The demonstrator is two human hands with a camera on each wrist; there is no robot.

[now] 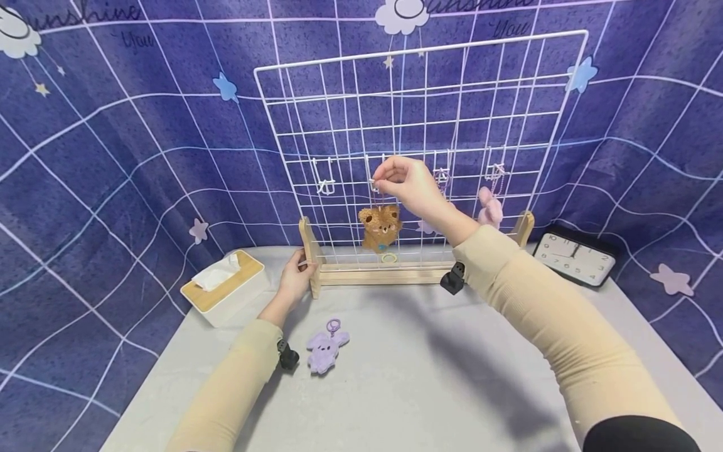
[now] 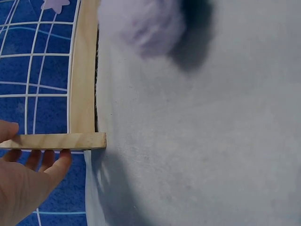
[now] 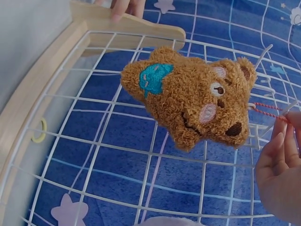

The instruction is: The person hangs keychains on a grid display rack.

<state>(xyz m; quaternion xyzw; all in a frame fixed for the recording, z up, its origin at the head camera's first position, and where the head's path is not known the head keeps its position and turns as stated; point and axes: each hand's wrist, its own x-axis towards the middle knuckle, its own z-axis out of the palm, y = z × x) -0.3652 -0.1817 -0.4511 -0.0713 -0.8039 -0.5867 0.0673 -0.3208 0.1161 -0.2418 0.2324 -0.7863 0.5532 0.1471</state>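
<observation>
Brown bear (image 1: 381,227) | step: apparently hanging | right hand (image 1: 411,187) pinching red chain (image 3: 268,106) | left hand (image 1: 295,278) gripping left wooden foot (image 2: 70,141) (steadying, presumably) | next: seating chain over far hook (image 3: 264,55)

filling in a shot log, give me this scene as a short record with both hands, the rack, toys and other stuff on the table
left hand: grips the rack's wooden end piece
right hand: pinches the red bead chain of the brown bear
rack: white wire grid
leftmost hook: bare
hanging at right: pink plush
on table: purple plush, tissue box, clock
</observation>
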